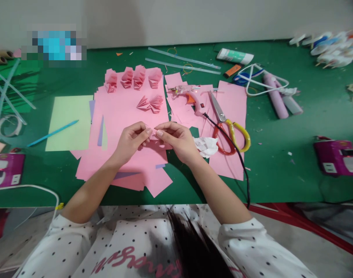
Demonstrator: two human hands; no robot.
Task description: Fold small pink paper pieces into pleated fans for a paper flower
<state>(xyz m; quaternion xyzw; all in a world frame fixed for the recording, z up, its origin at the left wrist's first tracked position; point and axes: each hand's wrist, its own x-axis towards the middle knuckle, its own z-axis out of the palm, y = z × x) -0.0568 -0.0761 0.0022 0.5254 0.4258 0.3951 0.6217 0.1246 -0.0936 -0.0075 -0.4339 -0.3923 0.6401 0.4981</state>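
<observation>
Between my fingertips is a small piece of pink paper (153,135), mostly hidden by the fingers. My left hand (135,139) pinches its left side, and my right hand (176,138) pinches the right side. Both hands hover over a stack of pink paper sheets (127,158). Just beyond them lies a fan-folded pink paper piece (151,104). Along the stack's far edge stand several more pleated pink pieces (133,78). A pink hot glue gun (194,99) with an orange trigger rests on pink paper to the right.
Scissors (223,116) with red and yellow handles lie right of my hands, the glue gun's black cord (239,152) crossing them. Crumpled white tissue (206,146) sits by my right wrist. Clear glue sticks (184,65) lie behind; a blue pencil (53,133) rests on pale green paper (69,116).
</observation>
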